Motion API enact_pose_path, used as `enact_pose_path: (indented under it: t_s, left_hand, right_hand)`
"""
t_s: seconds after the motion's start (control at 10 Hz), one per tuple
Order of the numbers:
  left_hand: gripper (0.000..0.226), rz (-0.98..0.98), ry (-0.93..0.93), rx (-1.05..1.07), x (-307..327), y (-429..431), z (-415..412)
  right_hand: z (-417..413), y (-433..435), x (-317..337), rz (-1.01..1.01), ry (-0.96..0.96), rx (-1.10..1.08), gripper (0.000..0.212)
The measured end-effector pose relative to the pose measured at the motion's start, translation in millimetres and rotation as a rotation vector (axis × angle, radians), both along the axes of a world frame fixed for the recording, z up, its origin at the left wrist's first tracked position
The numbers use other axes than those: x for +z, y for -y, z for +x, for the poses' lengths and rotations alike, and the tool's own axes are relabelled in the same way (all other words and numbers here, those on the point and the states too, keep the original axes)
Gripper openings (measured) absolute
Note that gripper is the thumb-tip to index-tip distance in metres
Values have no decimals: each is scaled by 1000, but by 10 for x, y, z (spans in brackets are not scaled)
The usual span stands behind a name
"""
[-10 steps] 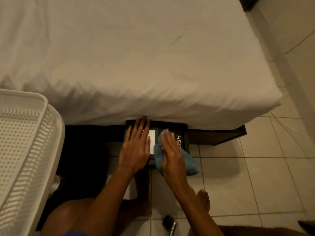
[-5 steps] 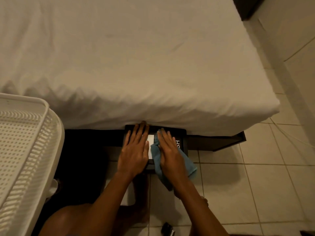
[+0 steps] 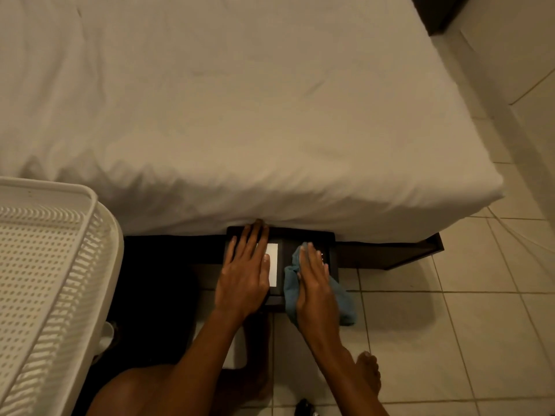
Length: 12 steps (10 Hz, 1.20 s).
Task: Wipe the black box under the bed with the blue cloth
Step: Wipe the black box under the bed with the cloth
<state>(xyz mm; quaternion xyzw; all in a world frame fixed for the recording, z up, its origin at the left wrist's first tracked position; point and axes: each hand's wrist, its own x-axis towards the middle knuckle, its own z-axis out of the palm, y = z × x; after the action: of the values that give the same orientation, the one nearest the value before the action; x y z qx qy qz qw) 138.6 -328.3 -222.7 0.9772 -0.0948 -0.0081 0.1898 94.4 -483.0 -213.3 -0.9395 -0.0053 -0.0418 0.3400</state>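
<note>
The black box [image 3: 285, 240] sticks out from under the bed's edge, with a white label on its top. My left hand [image 3: 244, 273] lies flat on the box's left half, fingers spread toward the bed. My right hand [image 3: 313, 283] presses flat on the blue cloth [image 3: 342, 298], which lies on the right half of the box and hangs over its near right corner onto the floor. White lettering on the box is mostly hidden under my right hand.
The bed with its white sheet [image 3: 240, 115] overhangs the box. A white perforated plastic basket [image 3: 51, 265] stands at the left. The dark bed frame [image 3: 405, 250] runs right over the tiled floor [image 3: 450, 325]. My bare foot [image 3: 368, 370] rests behind my right wrist.
My right hand and the blue cloth have slid rightward across the box, uncovering more of the white label. My left hand has stayed in place on the box.
</note>
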Motion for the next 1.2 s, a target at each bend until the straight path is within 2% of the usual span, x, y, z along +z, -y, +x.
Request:
enact_pose_path:
  t_s: [0.1,0.2,0.3,0.4,0.5,0.6,0.8,0.9,1.0,1.1,1.2]
  left_hand:
    - [59,-10,-11,-1,-13,-10,10]
    - [59,-2,3,-5,-25,-12,10]
    - [58,0,10,-3,-38,-12,7]
    - [58,-11,13,-4,-48,-12,25]
    - [58,-1,24,-7,-45,-11,23]
    - [58,-6,26,-3,-60,-26,9]
    - [58,-8,41,9,-53,5,32]
    - [59,21,5,16,-11,15,44]
    - [59,16,-23,29,43,40,42]
    - [55,-20,25,51,135,50,8]
    - [40,-152,100,55,292,122,-110]
  right_hand:
    - [192,187,-5,-23,-23,-5,57]
    - [133,57,-137,149,42,-141,53]
    - [-60,-42,17,18,-25,-32,59]
    - [165,139,-64,6,-10,-18,56]
    - [219,82,-163,157,-47,-187,58]
    - [65,-12,-115,220,-54,-159,52]
    - [95,228,272,205,-90,22,47]
    - [140,349,340,218,-88,-24,40]
    - [285,471,380,82,-29,-39,37]
    - [432,508,419,-69,-86,-21,36]
    - [535,471,475,-150,-191,-9,41]
